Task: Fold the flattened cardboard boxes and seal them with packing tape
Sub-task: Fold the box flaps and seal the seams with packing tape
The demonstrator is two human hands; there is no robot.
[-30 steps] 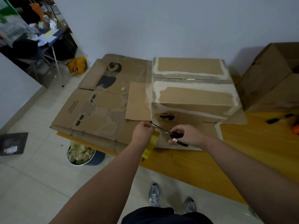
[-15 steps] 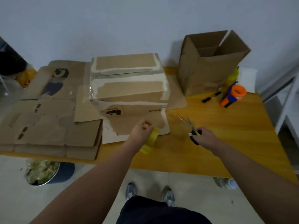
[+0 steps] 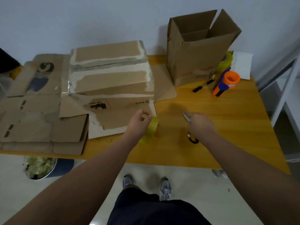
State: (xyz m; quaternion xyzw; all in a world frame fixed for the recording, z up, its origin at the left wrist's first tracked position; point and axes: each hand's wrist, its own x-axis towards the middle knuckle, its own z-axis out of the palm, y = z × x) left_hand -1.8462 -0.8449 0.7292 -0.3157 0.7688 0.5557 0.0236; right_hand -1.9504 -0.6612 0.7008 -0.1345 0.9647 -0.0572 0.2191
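Box (image 3: 110,82) sat beyond my left hand (image 3: 138,123), gripping the tape roll (image 3: 151,128); right hand (image 3: 201,125) held scissors (image 3: 185,116). Exposed blade could nick left knuckles if hands converged.

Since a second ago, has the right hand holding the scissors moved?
Yes. The right hand with the scissors has moved rightward, away from the front of the taped box, and is now over the wooden table beside it.

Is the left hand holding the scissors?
No, the left hand grips the tape roll; the right hand holds the scissors.
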